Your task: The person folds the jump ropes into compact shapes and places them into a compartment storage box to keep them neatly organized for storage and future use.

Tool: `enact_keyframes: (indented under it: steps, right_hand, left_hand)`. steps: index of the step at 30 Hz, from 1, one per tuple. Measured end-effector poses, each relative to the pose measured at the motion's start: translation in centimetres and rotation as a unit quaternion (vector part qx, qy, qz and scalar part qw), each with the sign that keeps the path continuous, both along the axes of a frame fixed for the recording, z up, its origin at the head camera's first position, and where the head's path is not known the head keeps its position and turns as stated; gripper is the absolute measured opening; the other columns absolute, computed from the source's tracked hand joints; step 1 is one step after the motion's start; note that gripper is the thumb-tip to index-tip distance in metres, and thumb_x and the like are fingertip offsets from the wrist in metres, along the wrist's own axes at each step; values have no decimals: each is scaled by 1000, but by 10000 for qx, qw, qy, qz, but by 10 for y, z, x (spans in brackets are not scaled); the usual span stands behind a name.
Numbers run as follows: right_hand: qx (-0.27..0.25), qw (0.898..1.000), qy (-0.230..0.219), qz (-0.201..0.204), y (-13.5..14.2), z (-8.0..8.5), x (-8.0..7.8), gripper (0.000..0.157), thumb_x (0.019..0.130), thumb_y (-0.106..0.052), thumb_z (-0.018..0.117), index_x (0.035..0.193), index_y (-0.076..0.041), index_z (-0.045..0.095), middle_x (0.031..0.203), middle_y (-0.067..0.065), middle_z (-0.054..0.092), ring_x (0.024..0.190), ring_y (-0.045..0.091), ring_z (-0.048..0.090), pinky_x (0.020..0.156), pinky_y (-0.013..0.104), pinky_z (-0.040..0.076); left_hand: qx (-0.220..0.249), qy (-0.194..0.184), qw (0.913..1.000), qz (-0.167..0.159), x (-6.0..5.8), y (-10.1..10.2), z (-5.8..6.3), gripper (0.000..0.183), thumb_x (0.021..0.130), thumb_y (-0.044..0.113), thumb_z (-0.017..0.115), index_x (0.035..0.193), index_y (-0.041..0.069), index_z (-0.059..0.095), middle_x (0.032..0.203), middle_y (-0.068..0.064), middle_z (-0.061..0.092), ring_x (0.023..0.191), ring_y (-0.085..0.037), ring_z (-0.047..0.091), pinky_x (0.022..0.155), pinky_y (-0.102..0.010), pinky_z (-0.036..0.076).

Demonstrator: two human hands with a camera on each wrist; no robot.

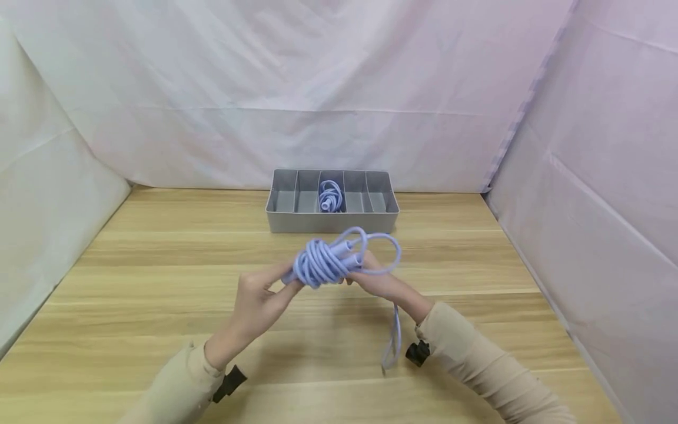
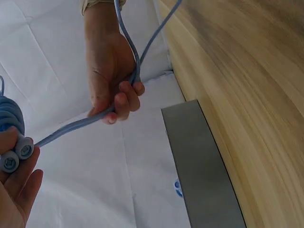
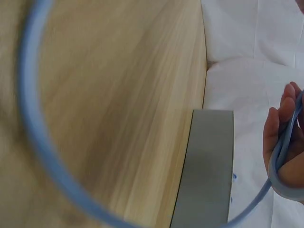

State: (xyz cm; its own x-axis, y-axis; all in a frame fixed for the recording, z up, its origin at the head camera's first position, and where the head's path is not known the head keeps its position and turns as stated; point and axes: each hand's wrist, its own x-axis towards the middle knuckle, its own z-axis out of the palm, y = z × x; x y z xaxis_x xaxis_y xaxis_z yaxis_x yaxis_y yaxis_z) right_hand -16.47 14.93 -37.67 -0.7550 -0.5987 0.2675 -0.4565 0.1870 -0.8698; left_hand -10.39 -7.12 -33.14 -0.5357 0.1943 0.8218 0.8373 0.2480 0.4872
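A light-blue jump rope (image 1: 320,263) is held above the table, its cord wound in coils around its two handles (image 2: 18,154). My left hand (image 1: 259,300) pinches the bundle at its left end between thumb and fingers. On the other side, my right hand (image 1: 378,281), partly behind the bundle in the head view, has its fingers curled round the loose cord (image 2: 71,127). From that hand a loop of cord (image 1: 396,335) hangs down. The right wrist view shows the cord in the curled fingers (image 3: 285,111).
At the back of the table (image 1: 159,265) stands a grey box (image 1: 333,222) with several compartments. Its middle compartment contains another coiled light-blue jump rope (image 1: 331,197). White cloth walls (image 1: 318,141) stand behind and at both sides.
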Motion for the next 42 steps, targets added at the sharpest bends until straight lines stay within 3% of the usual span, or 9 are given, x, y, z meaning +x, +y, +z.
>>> enact_keyframes:
  steps: [3,7,15,18,21,25,29,37,42]
  right_hand:
    - [-117,9988,-435,-167,-8,0,9,17,91,0,48,88,7,63,63,7,55,58,9,47,52,24,42]
    - [-116,9947,-1007,-158,-12,2,22,21,93,-4,46,91,9,63,62,2,51,56,6,43,51,21,39]
    - [-42,9873,-1575,190,-11,-1,31,27,97,-8,40,104,10,58,66,2,49,54,5,39,49,20,33]
    - [71,9871,-1529,467,-12,0,36,29,98,-8,36,112,10,55,67,5,49,53,6,38,48,19,31]
    - [322,9873,-1389,706,-12,2,41,31,98,-7,34,119,9,51,66,7,50,52,5,39,46,18,32]
    - [550,9847,-1400,875,-9,6,48,31,98,-5,34,122,9,47,65,8,50,52,5,40,46,19,35]
    - [668,9829,-1499,832,-4,6,52,31,97,-4,37,122,10,47,66,14,51,55,7,42,48,20,37]
    - [1154,9799,-1510,614,11,-2,57,27,95,-8,44,115,8,55,67,17,51,53,5,40,46,16,32]
    - [1662,9820,-838,323,19,13,58,26,92,-14,52,113,0,60,74,9,61,64,9,52,53,18,42]
  left_hand:
    - [283,-245,9972,647,-5,-6,-3,27,70,-6,70,97,-5,67,88,-20,67,80,-15,67,72,-16,50]
    - [255,-329,9898,1363,-12,-14,-8,28,65,-11,72,92,-6,68,85,-17,68,77,-15,66,70,-14,49]
    - [305,-525,9795,1920,-21,-20,-21,30,66,-5,75,96,-3,69,85,-14,68,69,-14,65,62,-13,48]
    - [292,-514,9756,2116,-26,-23,-23,29,68,-3,74,96,-3,68,84,-15,68,59,-7,60,54,-11,44]
    - [159,-324,9679,2487,-32,-29,-22,27,69,-1,74,95,-2,69,80,-15,68,42,2,41,39,-11,32]
    - [-61,-101,9549,2968,-37,-39,-21,27,69,2,75,95,-2,70,73,-17,68,37,2,18,32,-20,17]
    - [-265,-51,9478,3178,-39,-47,-23,27,69,3,75,95,-2,69,58,-15,64,37,3,17,32,-22,17]
    - [-456,-114,9394,3395,-43,-63,-25,27,70,4,74,95,-3,69,55,-15,62,35,6,18,32,-21,17]
    - [-801,-146,9306,3569,-41,-66,-26,27,70,6,74,96,-1,69,42,-8,52,37,7,19,33,-23,19]
